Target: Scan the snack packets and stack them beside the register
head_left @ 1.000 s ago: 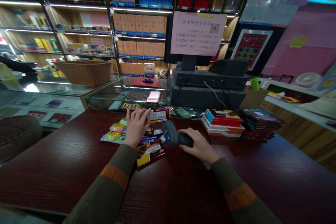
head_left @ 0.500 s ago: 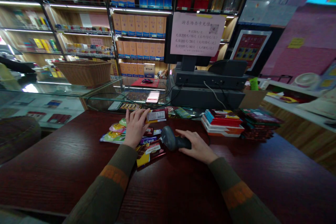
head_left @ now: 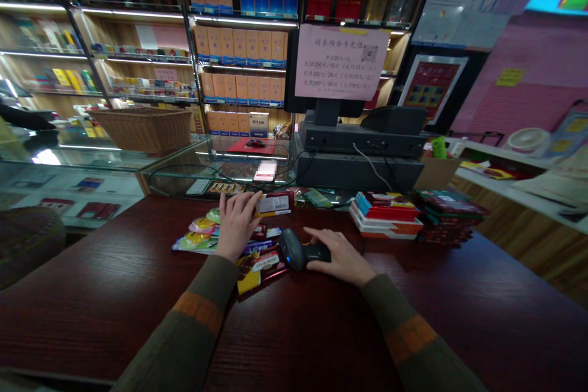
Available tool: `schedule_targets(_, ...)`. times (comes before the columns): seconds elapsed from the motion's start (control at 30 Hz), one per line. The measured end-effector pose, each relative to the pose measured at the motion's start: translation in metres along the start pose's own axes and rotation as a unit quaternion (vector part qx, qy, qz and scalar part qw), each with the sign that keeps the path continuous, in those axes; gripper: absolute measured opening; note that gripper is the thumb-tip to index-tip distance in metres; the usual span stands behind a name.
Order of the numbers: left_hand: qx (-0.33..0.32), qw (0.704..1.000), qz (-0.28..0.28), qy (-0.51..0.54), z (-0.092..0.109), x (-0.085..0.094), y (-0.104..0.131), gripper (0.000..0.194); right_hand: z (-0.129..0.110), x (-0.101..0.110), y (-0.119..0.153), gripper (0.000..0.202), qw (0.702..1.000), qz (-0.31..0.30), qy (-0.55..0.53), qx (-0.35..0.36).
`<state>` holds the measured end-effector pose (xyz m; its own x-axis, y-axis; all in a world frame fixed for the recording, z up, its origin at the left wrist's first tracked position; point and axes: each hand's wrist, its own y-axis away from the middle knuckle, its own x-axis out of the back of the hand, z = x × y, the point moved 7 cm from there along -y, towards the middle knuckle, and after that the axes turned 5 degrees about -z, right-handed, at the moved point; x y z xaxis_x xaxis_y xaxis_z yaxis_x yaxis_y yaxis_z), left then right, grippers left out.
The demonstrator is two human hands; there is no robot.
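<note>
My left hand (head_left: 235,225), fingers spread, rests over several flat packets, its fingertips at the left end of a red-wrapped chocolate bar (head_left: 275,203) with a white barcode label. Beside that hand's wrist lies a yellow-and-brown chocolate bar (head_left: 257,268). Colourful snack packets (head_left: 197,237) stick out to its left; others under the palm are partly hidden. My right hand (head_left: 340,256) is around the handle of a black barcode scanner (head_left: 294,251). A small blue light shows on the scanner's head, which points left and overlaps the bar's right end.
Right of centre are a stack of red and white boxes (head_left: 386,215) and a dark stack of packets (head_left: 450,217). Behind the wooden counter (head_left: 294,337) stands a monitor base (head_left: 362,141) with cables. A wicker basket (head_left: 144,130) sits on the glass case to the left.
The scanner, with my right hand on it, has shifted slightly left and down. Its blue light now shows. My left hand stays over the packets.
</note>
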<state>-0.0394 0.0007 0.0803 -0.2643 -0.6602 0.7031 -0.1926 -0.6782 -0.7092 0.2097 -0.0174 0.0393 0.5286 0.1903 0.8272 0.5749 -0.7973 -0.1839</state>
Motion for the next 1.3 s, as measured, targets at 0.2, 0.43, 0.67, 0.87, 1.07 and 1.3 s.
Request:
schedule_targets(0.2,-0.021,1.0,-0.006,0.011,0.009,-0.001,-0.001,0.067,0.02,0.008,-0.018,0.055,0.95,0.148,-0.266,-0.072)
schedule_targets(0.43,-0.044,0.999,-0.019,0.022,0.018,-0.004,-0.001,0.062,0.019,0.009,-0.04,0.056,0.933,0.161,-0.299,-0.123)
schedule_targets(0.67,-0.057,0.997,-0.03,0.037,0.024,-0.007,-0.001,0.063,0.013,0.001,-0.044,0.059,0.933,0.168,-0.298,-0.115)
schedule_targets(0.87,-0.03,0.998,-0.029,0.056,0.021,-0.012,-0.002,0.065,0.014,-0.006,-0.044,0.062,0.926,0.162,-0.314,-0.134)
schedule_targets(1.07,-0.012,0.997,-0.052,0.06,0.016,-0.02,-0.001,0.07,0.012,-0.009,-0.044,0.061,0.93,0.15,-0.315,-0.118)
schedule_targets(1.3,-0.018,0.996,-0.064,0.064,0.026,-0.025,-0.001,0.08,0.02,-0.009,-0.044,0.064,0.912,0.171,-0.338,-0.157)
